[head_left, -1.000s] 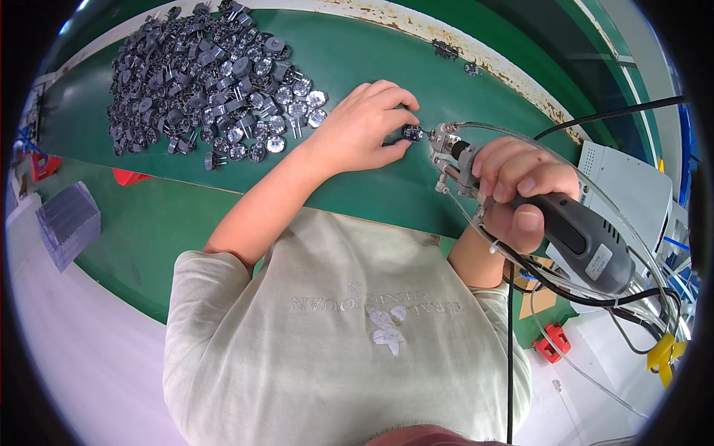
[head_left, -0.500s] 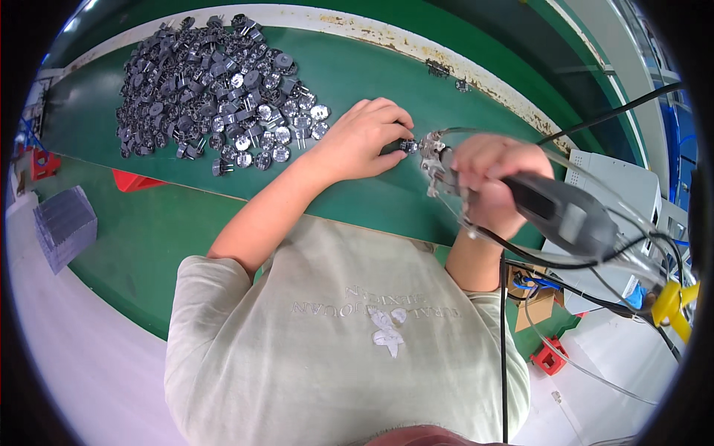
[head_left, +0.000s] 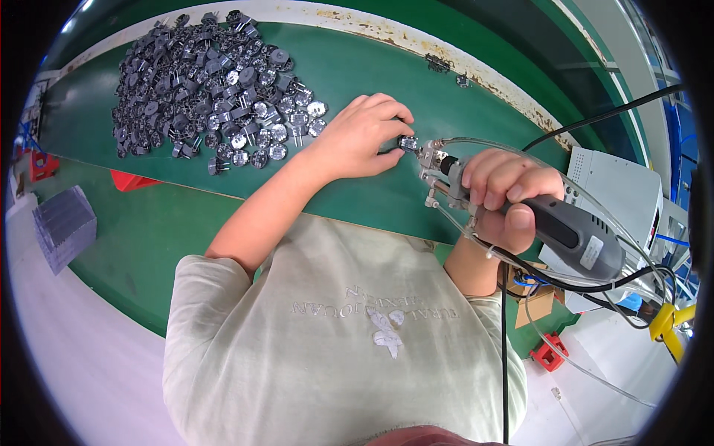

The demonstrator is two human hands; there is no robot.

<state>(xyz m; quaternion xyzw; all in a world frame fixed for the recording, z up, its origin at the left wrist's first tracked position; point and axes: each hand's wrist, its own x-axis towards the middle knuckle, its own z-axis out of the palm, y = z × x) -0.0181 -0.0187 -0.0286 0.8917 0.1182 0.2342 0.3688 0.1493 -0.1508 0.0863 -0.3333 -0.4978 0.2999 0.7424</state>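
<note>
My left hand (head_left: 361,141) pinches a small dark electronic component (head_left: 407,143) between thumb and fingers, my right (head_left: 509,193) wrapped around a gray handheld power tool (head_left: 573,234), its metal head (head_left: 433,158) pointed at the component. Farther left, I see a heap of pronged components (head_left: 201,89) across the green tabletop (head_left: 372,201).

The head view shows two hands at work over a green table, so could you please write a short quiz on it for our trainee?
1. What does the right hand hold? A) a brush; B) a grey handheld tool; C) a cup.
2. True or false: the pile of small parts lies to the left of the left hand.
3. What is the left hand holding?

Key: 1. B. 2. True. 3. One small dark part.
</note>
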